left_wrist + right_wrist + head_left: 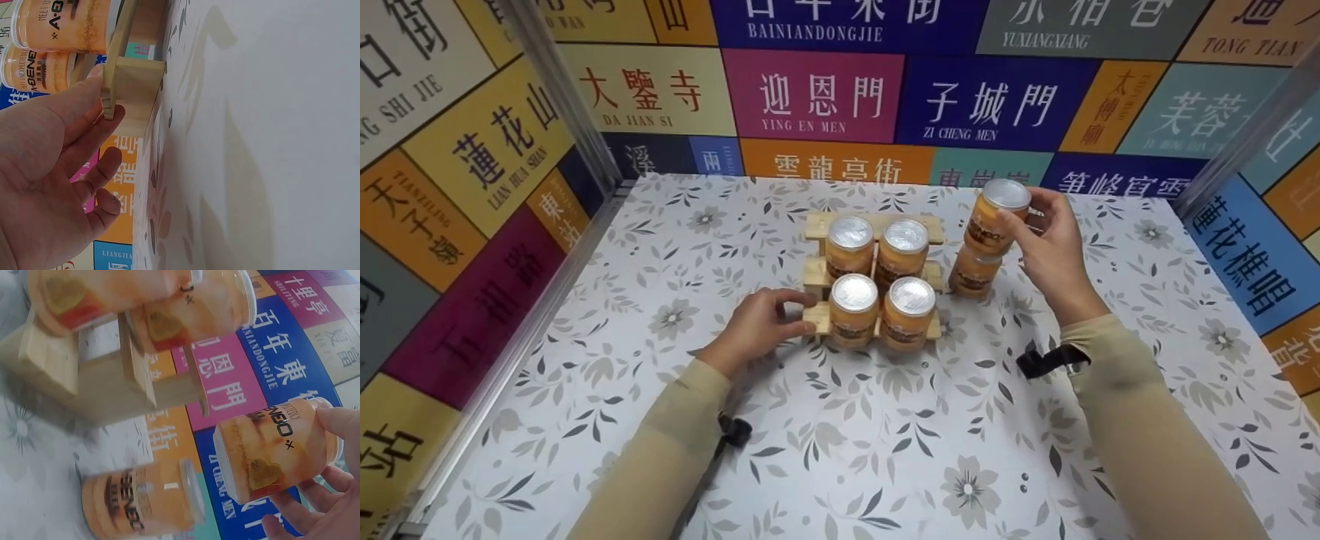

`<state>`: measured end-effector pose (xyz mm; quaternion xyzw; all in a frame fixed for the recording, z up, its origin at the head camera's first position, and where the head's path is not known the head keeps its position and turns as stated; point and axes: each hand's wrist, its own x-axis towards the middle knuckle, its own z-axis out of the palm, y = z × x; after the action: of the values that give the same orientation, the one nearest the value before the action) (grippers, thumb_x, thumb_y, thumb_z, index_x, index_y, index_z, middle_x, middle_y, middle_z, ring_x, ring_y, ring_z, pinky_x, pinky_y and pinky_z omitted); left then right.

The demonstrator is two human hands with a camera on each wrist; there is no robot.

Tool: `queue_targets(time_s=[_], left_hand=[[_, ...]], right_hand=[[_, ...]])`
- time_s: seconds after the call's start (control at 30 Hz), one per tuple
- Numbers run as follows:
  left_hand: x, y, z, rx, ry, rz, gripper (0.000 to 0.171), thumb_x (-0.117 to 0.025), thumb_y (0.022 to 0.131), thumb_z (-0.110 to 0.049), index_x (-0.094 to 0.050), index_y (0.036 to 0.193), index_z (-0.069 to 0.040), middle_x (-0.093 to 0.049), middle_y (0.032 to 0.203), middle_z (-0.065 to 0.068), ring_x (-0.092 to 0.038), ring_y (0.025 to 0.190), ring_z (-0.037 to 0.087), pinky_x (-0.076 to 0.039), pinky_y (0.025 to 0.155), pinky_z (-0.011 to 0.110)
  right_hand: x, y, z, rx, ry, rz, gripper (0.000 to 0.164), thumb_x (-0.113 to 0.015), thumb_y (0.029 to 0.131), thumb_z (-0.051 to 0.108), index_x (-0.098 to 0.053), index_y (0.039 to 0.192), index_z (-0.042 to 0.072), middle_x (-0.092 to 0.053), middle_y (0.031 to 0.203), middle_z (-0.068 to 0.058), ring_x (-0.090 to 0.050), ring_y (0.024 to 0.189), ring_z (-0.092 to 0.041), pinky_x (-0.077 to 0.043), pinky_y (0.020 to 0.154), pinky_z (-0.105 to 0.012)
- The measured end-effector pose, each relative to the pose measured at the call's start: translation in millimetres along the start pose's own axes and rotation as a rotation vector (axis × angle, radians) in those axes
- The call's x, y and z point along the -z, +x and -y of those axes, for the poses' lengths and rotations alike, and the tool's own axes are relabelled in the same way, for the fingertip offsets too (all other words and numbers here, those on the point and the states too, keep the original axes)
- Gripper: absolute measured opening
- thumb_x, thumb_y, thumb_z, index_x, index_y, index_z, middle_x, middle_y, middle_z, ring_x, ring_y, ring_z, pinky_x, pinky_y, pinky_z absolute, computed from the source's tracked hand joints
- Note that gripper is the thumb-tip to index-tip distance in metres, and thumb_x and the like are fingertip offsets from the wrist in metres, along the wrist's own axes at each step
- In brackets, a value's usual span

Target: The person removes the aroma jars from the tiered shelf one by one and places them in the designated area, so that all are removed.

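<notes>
A stepped wooden rack stands mid-table, holding two orange cans with silver lids on its front step, one of them the front left can, and two more behind, including the back left can. At the rack's left end, my left hand pinches the front step's board between thumb and finger. My right hand grips another orange can by its side, raised and slightly tilted. Below it, a matching can stands upright on the table, right of the rack; the right wrist view shows the two apart.
White cloth with a grey leaf-and-flower print covers the table. Colourful panels with Chinese lettering form the back wall and both sides. Metal posts rise at the back corners. The rack's top step shows behind the cans.
</notes>
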<state>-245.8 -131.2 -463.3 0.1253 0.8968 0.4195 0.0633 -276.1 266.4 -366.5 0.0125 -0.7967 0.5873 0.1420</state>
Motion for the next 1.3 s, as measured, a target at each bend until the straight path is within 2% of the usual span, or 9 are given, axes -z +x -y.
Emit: queue_targets(time_s=[0.13,0.3,0.57,0.87,1.07,1.3], left_hand=[[-0.5,0.4,0.5,-0.005,-0.001,0.001,0.040,-0.085,0.087,-0.026,-0.074,0.125,-0.024,-0.072,0.118,-0.004,-0.059,0.095,0.021,-0.045,0.083,0.034],[-0.3,0.0,1.7,-0.004,-0.003,-0.002,0.041,-0.085,0.087,-0.026,-0.074,0.126,-0.024,-0.072,0.120,-0.004,-0.060,0.097,0.022,-0.046,0.085,0.035],[-2.5,-0.2,3.4,-0.005,-0.001,0.003,0.040,-0.085,0.087,-0.028,-0.074,0.126,-0.025,-0.073,0.119,-0.006,-0.059,0.091,0.018,-0.045,0.079,0.033],[-0.1,0.5,2.0,0.002,-0.001,0.005,0.040,-0.085,0.087,-0.028,-0.074,0.126,-0.024,-0.072,0.120,-0.006,-0.059,0.092,0.019,-0.046,0.080,0.033],[0.2,0.0,1.7,0.006,-0.001,0.001,0.040,-0.085,0.087,-0.028,-0.074,0.125,-0.025,-0.072,0.119,-0.005,-0.059,0.093,0.020,-0.046,0.081,0.034],[-1.5,0.3,1.5,0.024,0.000,0.003,0.040,-0.085,0.087,-0.028,-0.074,0.125,-0.026,-0.071,0.115,-0.004,-0.059,0.094,0.021,-0.046,0.081,0.034]], right_hand=[[11,-1,-6,0.000,-0.017,-0.032,0.056,-0.067,0.101,0.031,-0.042,0.146,0.007,-0.049,0.146,-0.007,-0.054,0.125,-0.015,-0.043,0.106,-0.029],[24,-1,-15,-0.010,-0.038,-0.060,0.058,-0.066,0.101,0.034,-0.041,0.147,0.008,-0.048,0.146,-0.005,-0.052,0.122,-0.013,-0.044,0.103,-0.029],[42,-3,-36,-0.077,-0.054,-0.073,0.061,-0.063,0.102,0.035,-0.037,0.151,0.010,-0.044,0.150,-0.004,-0.048,0.122,-0.010,-0.042,0.099,-0.026],[53,-5,-50,-0.094,-0.053,-0.094,0.057,-0.064,0.102,0.033,-0.039,0.148,0.010,-0.047,0.143,0.000,-0.048,0.121,-0.010,-0.044,0.094,-0.019],[56,-4,-69,-0.114,-0.070,-0.064,0.057,-0.066,0.101,0.033,-0.041,0.146,0.010,-0.047,0.144,-0.001,-0.049,0.120,-0.008,-0.044,0.094,-0.016],[58,-4,-89,-0.139,-0.087,0.022,0.061,-0.066,0.101,0.034,-0.038,0.148,0.008,-0.043,0.150,-0.007,-0.048,0.122,-0.008,-0.044,0.096,-0.012]])
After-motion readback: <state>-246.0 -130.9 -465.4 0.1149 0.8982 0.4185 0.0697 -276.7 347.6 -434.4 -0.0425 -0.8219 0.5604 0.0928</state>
